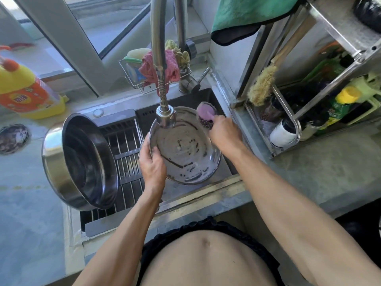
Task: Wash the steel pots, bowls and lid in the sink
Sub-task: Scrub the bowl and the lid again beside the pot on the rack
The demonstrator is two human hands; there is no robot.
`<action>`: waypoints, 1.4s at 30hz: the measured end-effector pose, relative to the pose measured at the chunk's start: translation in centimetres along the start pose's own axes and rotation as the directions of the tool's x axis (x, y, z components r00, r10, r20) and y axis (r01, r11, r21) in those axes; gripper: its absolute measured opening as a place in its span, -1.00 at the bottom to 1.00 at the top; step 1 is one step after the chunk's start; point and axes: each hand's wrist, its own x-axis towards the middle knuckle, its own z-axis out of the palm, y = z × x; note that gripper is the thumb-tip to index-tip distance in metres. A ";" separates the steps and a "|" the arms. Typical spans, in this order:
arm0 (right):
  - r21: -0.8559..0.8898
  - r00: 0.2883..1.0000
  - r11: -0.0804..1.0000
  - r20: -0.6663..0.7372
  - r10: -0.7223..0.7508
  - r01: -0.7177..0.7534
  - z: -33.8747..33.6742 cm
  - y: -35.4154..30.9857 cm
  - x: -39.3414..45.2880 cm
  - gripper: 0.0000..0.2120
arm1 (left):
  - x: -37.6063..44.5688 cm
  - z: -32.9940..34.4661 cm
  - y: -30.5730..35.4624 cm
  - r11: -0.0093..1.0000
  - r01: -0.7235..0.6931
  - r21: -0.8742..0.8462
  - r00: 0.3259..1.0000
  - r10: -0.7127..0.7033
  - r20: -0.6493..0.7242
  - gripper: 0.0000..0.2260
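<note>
Steel bowl [183, 147], frame centre: left hand [152, 166] gripped rim, tilting it under faucet head [166, 117]; right hand [223, 133] clutched pink scrubber [205, 114] for scouring.

We note a window [86, 23] with grey frame at far left, daylight entering. Grey stone table [321, 168] right and left of the basin. Steel rack [338, 65] far right; green cloth [253, 11] draped above.
</note>
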 end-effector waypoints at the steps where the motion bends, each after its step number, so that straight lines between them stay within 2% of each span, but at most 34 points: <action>1: -0.002 1.000 1.000 0.013 -0.017 0.017 0.3 -0.1 -0.6 -0.55 | 0.3 -0.1 0.0 1.000 0.000 -0.008 1.000 0.000 -0.015 -0.58; 4: 0.001 0.998 0.999 0.028 -0.051 0.051 1.1 0.6 -1.6 -0.48 | 0.7 0.0 0.4 0.998 0.014 -0.058 0.997 -0.018 -0.072 -0.60; 7: -0.007 0.995 0.997 0.050 0.083 -0.083 1.1 2.4 -2.1 -0.56 | 1.3 -0.2 0.7 0.996 0.023 -0.085 0.988 -0.035 -0.150 -0.58; 11: -0.063 0.983 0.996 0.179 -0.050 0.062 2.5 2.0 -6.5 -0.48 | 2.1 -0.1 0.4 0.993 0.087 -0.074 0.959 -0.104 -0.264 -0.57; 15: 0.025 0.994 1.000 0.106 -0.011 0.008 2.9 3.4 -7.2 -0.48 | 2.6 1.1 0.4 0.988 0.106 -0.111 0.945 -0.135 -0.299 -0.57; 19: 0.053 0.967 0.988 0.202 -0.153 0.146 3.1 2.6 -9.3 -0.50 | 2.9 1.8 0.2 0.977 0.153 -0.151 0.906 -0.200 -0.373 -0.59; 22: 0.017 0.986 0.994 0.128 -0.106 0.105 2.4 3.1 -9.1 -0.50 | 3.4 2.1 -0.3 0.961 0.203 -0.188 0.874 -0.264 -0.407 -0.58; 25: 0.045 0.956 0.975 0.193 -0.221 0.216 2.2 2.3 -10.0 -0.44 | 2.8 2.7 -0.2 0.934 0.275 -0.229 0.843 -0.349 -0.409 -0.56; 27: 0.044 0.970 0.983 0.157 -0.184 0.179 1.8 2.8 -9.5 -0.48 | 2.7 3.1 -0.1 0.909 0.312 -0.276 0.813 -0.406 -0.418 -0.55; 29: 0.013 0.991 0.995 0.087 -0.098 0.097 1.3 3.5 -8.8 -0.54 | 2.5 3.4 0.2 0.884 0.354 -0.306 0.790 -0.458 -0.408 -0.55; 33: 0.078 0.965 0.971 0.121 -0.234 0.225 1.4 2.6 -10.1 -0.48 | 2.3 4.1 0.9 0.782 0.467 -0.412 0.729 -0.604 -0.321 -0.45; 36: 0.010 0.987 0.987 0.031 -0.158 0.158 0.4 3.4 -8.7 -0.52 | 1.9 4.4 1.8 0.679 0.555 -0.481 0.697 -0.695 -0.176 -0.36; 38: -0.043 0.977 0.978 0.070 -0.203 0.206 0.5 3.3 -8.8 -0.46 | 1.3 4.5 2.1 0.691 0.586 -0.423 0.703 -0.693 -0.157 -0.32; 40: -0.017 0.955 0.961 0.117 -0.273 0.277 0.9 3.1 -9.7 -0.43 | 1.1 4.5 2.1 0.687 0.597 -0.415 0.704 -0.696 -0.139 -0.33; 42: -0.025 0.973 0.974 0.055 -0.223 0.224 0.8 4.1 -9.1 -0.43 | 1.3 4.4 2.0 0.679 0.600 -0.422 0.713 -0.694 -0.102 -0.46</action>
